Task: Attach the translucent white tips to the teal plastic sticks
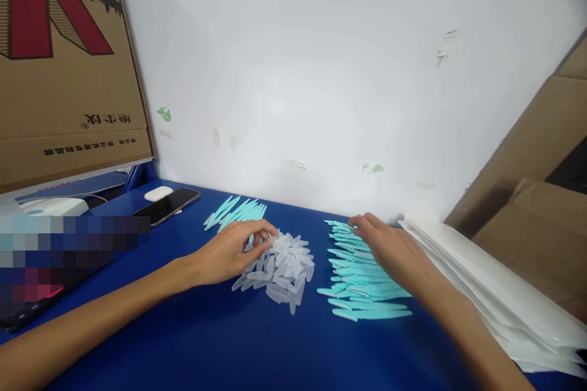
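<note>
A heap of small translucent white pieces lies mid-table. At its upper left edge is my left hand, its fingers curled with thumb and fingertips close together by the pieces; whatever they pinch is too small to make out. To the right, several thin turquoise sticks lie side by side in a long row. My right hand reaches over the far end of that row, fingers bent down onto the sticks, the fingertips partly hidden. Behind my left hand rests a smaller group of turquoise sticks with whitish ends.
A phone and a white case lie at the back left of the blue table. White sheets or bags are stacked on the right. Cardboard boxes flank both sides, and a white wall stands behind.
</note>
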Demonstrator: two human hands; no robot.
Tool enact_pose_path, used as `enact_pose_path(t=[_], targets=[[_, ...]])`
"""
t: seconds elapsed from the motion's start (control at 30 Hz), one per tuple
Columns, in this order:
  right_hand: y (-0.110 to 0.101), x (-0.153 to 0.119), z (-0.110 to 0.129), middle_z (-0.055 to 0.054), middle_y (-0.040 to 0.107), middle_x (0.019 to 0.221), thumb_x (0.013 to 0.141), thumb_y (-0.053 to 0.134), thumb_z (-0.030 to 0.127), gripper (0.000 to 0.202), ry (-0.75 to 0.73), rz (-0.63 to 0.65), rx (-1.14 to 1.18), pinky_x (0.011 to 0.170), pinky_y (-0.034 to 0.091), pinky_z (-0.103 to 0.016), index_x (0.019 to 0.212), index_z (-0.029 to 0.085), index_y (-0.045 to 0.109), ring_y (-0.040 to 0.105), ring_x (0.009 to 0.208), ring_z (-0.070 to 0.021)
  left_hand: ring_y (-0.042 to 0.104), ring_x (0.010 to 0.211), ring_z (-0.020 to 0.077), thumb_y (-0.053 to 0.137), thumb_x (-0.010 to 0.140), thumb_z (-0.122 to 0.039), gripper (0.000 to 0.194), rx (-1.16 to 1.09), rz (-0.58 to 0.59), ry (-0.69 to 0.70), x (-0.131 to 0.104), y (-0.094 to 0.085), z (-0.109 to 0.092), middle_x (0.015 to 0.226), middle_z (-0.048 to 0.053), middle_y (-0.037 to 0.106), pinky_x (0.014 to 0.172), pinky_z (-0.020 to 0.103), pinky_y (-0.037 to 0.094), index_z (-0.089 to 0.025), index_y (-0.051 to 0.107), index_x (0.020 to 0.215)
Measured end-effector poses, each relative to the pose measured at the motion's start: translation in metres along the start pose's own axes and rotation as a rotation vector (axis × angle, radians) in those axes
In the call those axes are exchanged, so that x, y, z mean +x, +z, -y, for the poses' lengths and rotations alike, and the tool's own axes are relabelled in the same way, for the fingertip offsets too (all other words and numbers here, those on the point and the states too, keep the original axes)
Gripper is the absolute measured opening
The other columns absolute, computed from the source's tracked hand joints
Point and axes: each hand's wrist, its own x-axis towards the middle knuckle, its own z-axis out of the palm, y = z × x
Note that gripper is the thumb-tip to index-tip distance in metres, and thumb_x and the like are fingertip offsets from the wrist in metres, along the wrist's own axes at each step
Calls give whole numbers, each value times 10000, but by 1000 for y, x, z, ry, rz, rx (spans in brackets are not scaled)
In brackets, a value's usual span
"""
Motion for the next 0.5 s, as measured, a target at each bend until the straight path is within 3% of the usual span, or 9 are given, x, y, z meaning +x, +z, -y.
enact_pose_path(t=[0.13,0.3,0.5], targets=[[-4,-3,20,-47,624,1072,942,424,71,406,-110,-93,2,472,267,-258,1290,264,505,587,571,-137,612,682,139,565,948,-440,252,-196,-50,-123,2,1,-5,961,49,700,525,231,420,-203,591,1032],[-4,-5,48,-51,602,1070,958,418,68,436,-249,-144,194,470,309,-232,1326,284,507,477,531,-88,665,782,176,641,902,-451,272,-450,-58,-242,4,2,-6,958,62,742,504,207,412,-202,538,941],[-6,-7,69,-77,614,1047,971,452,71,411,-366,-220,331,598,456,-267,1342,238,514,586,752,-155,700,865,218,670,892,-421,279,-678,-70,-260,4,6,-3,970,96,746,533,235,472,-190,514,890]])
